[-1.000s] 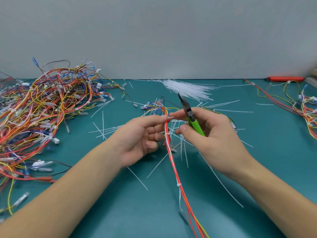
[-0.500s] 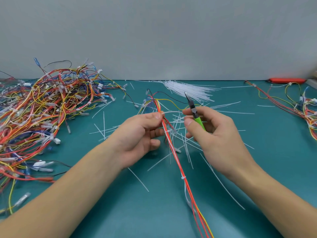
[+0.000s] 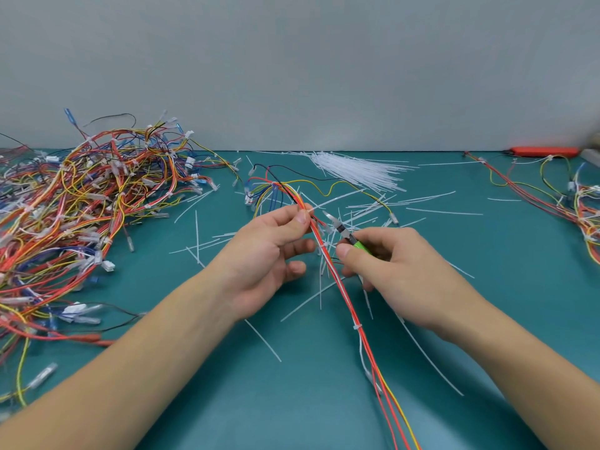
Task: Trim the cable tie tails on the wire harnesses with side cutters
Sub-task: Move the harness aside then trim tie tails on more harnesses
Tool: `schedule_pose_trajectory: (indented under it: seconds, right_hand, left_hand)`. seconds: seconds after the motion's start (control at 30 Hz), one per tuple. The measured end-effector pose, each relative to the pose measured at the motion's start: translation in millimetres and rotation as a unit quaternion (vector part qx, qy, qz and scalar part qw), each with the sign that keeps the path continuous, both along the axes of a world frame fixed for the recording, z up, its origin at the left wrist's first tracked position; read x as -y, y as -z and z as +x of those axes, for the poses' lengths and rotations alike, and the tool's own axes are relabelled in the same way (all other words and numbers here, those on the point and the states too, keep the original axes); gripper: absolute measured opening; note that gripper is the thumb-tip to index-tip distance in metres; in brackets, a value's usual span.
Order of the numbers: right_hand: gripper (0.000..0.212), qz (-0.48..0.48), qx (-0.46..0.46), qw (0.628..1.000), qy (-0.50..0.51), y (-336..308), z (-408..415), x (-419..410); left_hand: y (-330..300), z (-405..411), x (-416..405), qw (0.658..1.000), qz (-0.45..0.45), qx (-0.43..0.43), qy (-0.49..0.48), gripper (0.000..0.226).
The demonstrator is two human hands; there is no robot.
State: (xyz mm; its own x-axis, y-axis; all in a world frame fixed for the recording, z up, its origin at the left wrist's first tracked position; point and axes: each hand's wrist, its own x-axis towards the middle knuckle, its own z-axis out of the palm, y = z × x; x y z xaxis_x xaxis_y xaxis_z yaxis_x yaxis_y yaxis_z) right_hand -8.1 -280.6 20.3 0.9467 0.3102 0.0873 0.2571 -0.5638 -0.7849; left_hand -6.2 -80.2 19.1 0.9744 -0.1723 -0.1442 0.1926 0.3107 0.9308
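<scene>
Red wires of the harness (image 3: 337, 280) are pinched by the left hand (image 3: 269, 251). Green-handled side cutters (image 3: 349, 233) are gripped by the right hand (image 3: 396, 271). A wire could be nicked if the blades are closed too near.

Both bare arms reached forward, hands close together. The left hand (image 3: 269, 251) pinched with its thumb and first finger, the other fingers loose. The right hand (image 3: 399, 271) was curled tight, thumb on top.

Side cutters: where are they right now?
Head view, centre right: the side cutters are gripped in the right hand, tip pointing up-left toward the wire harness pinched by the left hand.
</scene>
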Motion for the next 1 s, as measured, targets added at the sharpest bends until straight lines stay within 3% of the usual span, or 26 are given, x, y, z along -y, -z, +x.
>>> schedule_pose_trajectory:
  seconds: [0.2, 0.73, 1.0]
  right_hand:
    - [0.066, 0.010, -0.007, 1.000, -0.006, -2.3, -3.6, -3.6]
    - [0.048, -0.004, 0.048, 0.999, -0.027, -0.5, -3.2, -2.9]
    - [0.040, 0.005, 0.029, 0.999, -0.039, 4.8, 0.2, -1.7]
  left_hand:
    - [1.0, -2.0, 1.2, 1.000, 0.012, 0.010, 0.012, 0.010]
    - [6.2, -1.9, 2.9, 0.999, 0.028, -0.013, -0.023, 0.013]
    - [8.0, -1.1, 4.0, 0.999, 0.026, -0.016, -0.040, 0.008]
